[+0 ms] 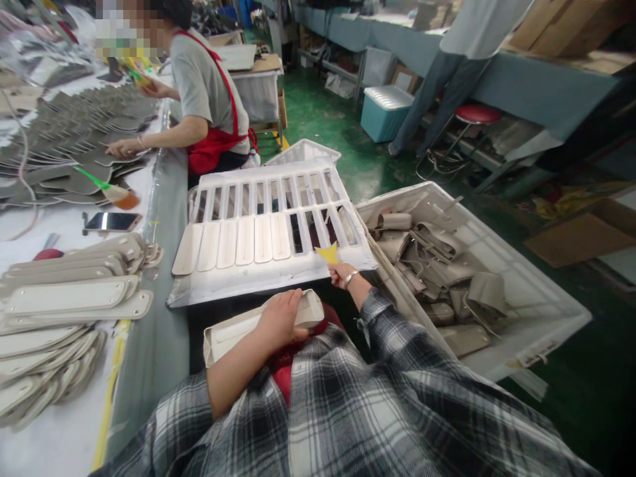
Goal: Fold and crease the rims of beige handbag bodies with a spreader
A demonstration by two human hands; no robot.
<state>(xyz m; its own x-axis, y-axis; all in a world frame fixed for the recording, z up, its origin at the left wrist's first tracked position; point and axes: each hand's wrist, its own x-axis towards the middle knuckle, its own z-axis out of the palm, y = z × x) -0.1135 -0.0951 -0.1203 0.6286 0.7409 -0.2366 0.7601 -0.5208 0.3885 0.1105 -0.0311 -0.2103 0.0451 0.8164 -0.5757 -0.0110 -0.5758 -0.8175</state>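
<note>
My left hand (282,321) is closed over a long cream box-like piece (229,329) at my lap, its rounded end showing past the fingers. Pinched in my right hand (342,274) is a small yellow flat piece with pointed corners (328,252); its exact kind is not clear. It lies at the front edge of a white slotted rack (278,273). Several cream rounded strips (226,244) cover slots in the rack's front row, on the left and middle. Dark gaps show through the other slots.
Left, a table holds stacked cream strips (69,296), a phone (112,222), a brush (119,196) and grey cut pieces (59,149). Beyond, a co-worker in a red apron (213,149) reaches over them. Right, a white crate (541,318) holds beige leather-like parts (442,258).
</note>
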